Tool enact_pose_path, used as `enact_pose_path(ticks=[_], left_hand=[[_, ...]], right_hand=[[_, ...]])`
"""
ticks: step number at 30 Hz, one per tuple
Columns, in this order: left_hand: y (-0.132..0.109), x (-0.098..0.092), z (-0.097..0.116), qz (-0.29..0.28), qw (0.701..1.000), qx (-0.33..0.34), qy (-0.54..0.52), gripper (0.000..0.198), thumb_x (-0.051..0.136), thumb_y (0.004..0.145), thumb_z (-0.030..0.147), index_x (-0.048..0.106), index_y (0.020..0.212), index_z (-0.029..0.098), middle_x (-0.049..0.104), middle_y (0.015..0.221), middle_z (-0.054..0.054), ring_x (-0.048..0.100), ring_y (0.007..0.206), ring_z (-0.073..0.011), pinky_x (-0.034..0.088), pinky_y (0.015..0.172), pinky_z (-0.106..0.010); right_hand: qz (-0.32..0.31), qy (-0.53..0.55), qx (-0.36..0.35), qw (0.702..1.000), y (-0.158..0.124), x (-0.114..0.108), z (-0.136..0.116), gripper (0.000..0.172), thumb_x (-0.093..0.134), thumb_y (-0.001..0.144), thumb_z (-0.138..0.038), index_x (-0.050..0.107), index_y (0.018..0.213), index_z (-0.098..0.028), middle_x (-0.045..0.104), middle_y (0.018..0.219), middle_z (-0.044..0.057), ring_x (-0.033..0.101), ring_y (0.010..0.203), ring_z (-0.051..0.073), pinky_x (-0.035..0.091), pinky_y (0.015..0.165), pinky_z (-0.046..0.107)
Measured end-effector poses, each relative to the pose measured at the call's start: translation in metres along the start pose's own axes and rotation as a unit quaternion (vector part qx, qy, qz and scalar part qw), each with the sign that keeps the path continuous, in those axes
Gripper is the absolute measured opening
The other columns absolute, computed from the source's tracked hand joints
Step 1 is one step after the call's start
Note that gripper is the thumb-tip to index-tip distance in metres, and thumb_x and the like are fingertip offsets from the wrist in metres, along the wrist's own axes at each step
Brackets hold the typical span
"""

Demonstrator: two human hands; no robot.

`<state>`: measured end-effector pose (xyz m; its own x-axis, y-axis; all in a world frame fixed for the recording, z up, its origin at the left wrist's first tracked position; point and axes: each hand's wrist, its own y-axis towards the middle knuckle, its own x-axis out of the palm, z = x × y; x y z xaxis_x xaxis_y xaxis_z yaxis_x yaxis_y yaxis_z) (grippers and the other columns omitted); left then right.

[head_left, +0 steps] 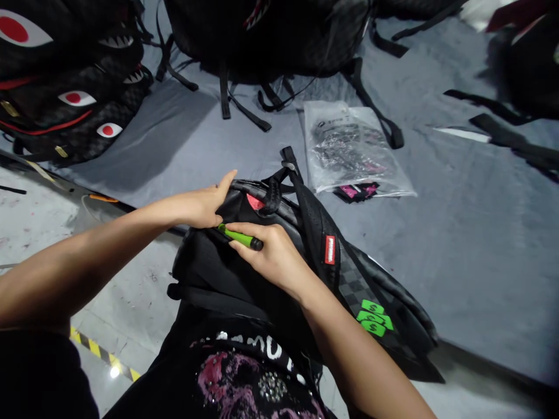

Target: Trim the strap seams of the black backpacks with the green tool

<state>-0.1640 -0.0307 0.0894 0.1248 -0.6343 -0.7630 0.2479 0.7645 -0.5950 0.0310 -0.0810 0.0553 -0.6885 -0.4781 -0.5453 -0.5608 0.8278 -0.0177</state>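
Note:
A black backpack (314, 233) lies tilted against my body at the front edge of the table, with a red label on its strap and a green patch on its checkered side. My left hand (207, 205) grips the upper left edge of the backpack, one finger pointing up and the others partly hidden behind the fabric. In my right hand (275, 250) is a slim green tool with a black end (241, 237); its exact kind is unclear. The tool's far tip meets the backpack fabric close to my left fingertips.
Behind the backpack, a clear plastic bag (349, 145) with pink-and-black tags lies on the grey-covered table (471, 233). Stacked black backpacks with red-eye patches (78, 99) stand at left. Another large black backpack (279, 41) is at the back, straps (225, 93) trailing forward.

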Motion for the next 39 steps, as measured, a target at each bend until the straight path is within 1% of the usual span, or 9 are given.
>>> enact_pose_path(ticks=[6, 11, 16, 20, 24, 27, 31, 34, 39], left_hand=[[-0.001, -0.001, 0.001, 0.002, 1.000, 0.001, -0.005, 0.109, 0.057, 0.082, 0.026, -0.024, 0.154, 0.019, 0.052, 0.143, -0.020, 0.062, 0.113, -0.0259, 0.049, 0.088, -0.030], [-0.002, 0.001, -0.001, 0.010, 1.000, 0.007, -0.012, 0.108, 0.056, 0.083, 0.023, -0.024, 0.154, 0.018, 0.048, 0.147, -0.022, 0.061, 0.118, -0.0267, 0.049, 0.091, -0.031], [0.000, 0.000, -0.001, 0.003, 1.000, -0.002, -0.020, 0.108, 0.057, 0.083, 0.023, -0.024, 0.154, 0.019, 0.051, 0.144, -0.022, 0.061, 0.119, -0.0277, 0.049, 0.094, -0.034], [-0.003, 0.003, -0.003, 0.022, 0.999, 0.016, -0.043, 0.108, 0.058, 0.080, 0.021, -0.020, 0.156, 0.019, 0.044, 0.152, -0.021, 0.057, 0.128, -0.0292, 0.048, 0.101, -0.037], [-0.004, 0.009, -0.012, 0.055, 0.992, 0.050, -0.101, 0.105, 0.055, 0.079, 0.022, -0.014, 0.158, 0.017, 0.032, 0.161, -0.017, 0.041, 0.144, -0.0273, 0.037, 0.116, -0.038], [0.002, 0.012, -0.019, 0.049, 0.992, 0.044, -0.111, 0.104, 0.055, 0.080, 0.026, -0.014, 0.158, 0.024, 0.033, 0.161, -0.013, 0.041, 0.145, -0.0288, 0.037, 0.116, -0.042], [0.004, 0.014, -0.021, 0.044, 0.990, 0.044, -0.127, 0.103, 0.055, 0.081, 0.025, -0.014, 0.157, 0.026, 0.030, 0.162, -0.014, 0.040, 0.145, -0.0289, 0.035, 0.118, -0.044], [0.003, 0.016, -0.020, 0.047, 0.989, 0.045, -0.130, 0.102, 0.054, 0.081, 0.024, -0.014, 0.157, 0.024, 0.030, 0.162, -0.015, 0.041, 0.144, -0.0291, 0.033, 0.119, -0.045], [0.004, 0.019, -0.021, 0.058, 0.986, 0.061, -0.143, 0.103, 0.054, 0.079, 0.019, -0.013, 0.157, 0.022, 0.036, 0.159, -0.014, 0.044, 0.142, -0.0259, 0.033, 0.119, -0.043]], right_hand=[[0.037, -0.117, 0.024, 0.992, -0.011, -0.006, -0.007, 0.029, 0.065, 0.089, -0.020, 0.073, 0.117, -0.025, 0.076, 0.113, 0.001, 0.075, 0.099, 0.025, 0.058, 0.091, 0.040], [0.023, -0.052, 0.004, 0.998, -0.012, -0.003, -0.005, 0.032, 0.065, 0.089, -0.019, 0.071, 0.120, -0.026, 0.076, 0.115, -0.001, 0.074, 0.103, 0.022, 0.058, 0.091, 0.033], [0.046, -0.143, 0.022, 0.988, -0.011, -0.001, -0.007, 0.030, 0.063, 0.090, -0.022, 0.072, 0.118, -0.025, 0.077, 0.112, 0.002, 0.075, 0.098, 0.024, 0.058, 0.090, 0.037], [0.031, -0.114, 0.025, 0.993, -0.010, 0.001, -0.015, 0.030, 0.063, 0.090, -0.021, 0.072, 0.118, -0.024, 0.077, 0.111, 0.002, 0.075, 0.098, 0.022, 0.057, 0.090, 0.034], [0.069, -0.135, 0.010, 0.988, -0.031, -0.025, -0.028, 0.020, 0.063, 0.088, -0.020, 0.074, 0.104, -0.023, 0.077, 0.110, 0.004, 0.074, 0.100, 0.022, 0.056, 0.091, 0.035], [0.191, -0.110, -0.036, 0.975, -0.057, -0.064, -0.026, 0.017, 0.058, 0.088, -0.020, 0.069, 0.101, -0.024, 0.073, 0.120, 0.005, 0.069, 0.111, 0.022, 0.054, 0.095, 0.037], [0.308, -0.255, 0.055, 0.915, -0.063, -0.123, 0.030, 0.028, 0.049, 0.085, -0.013, 0.062, 0.108, -0.022, 0.075, 0.102, 0.006, 0.069, 0.101, 0.023, 0.051, 0.095, 0.041], [0.187, -0.404, 0.232, 0.865, -0.040, -0.154, 0.096, 0.028, 0.043, 0.092, -0.014, 0.063, 0.112, -0.017, 0.073, 0.108, 0.011, 0.068, 0.104, 0.023, 0.051, 0.089, 0.034], [0.113, -0.458, 0.224, 0.853, 0.002, -0.167, 0.166, 0.029, 0.059, 0.095, -0.029, 0.063, 0.118, -0.012, 0.063, 0.128, 0.016, 0.065, 0.107, 0.024, 0.053, 0.090, 0.037]])
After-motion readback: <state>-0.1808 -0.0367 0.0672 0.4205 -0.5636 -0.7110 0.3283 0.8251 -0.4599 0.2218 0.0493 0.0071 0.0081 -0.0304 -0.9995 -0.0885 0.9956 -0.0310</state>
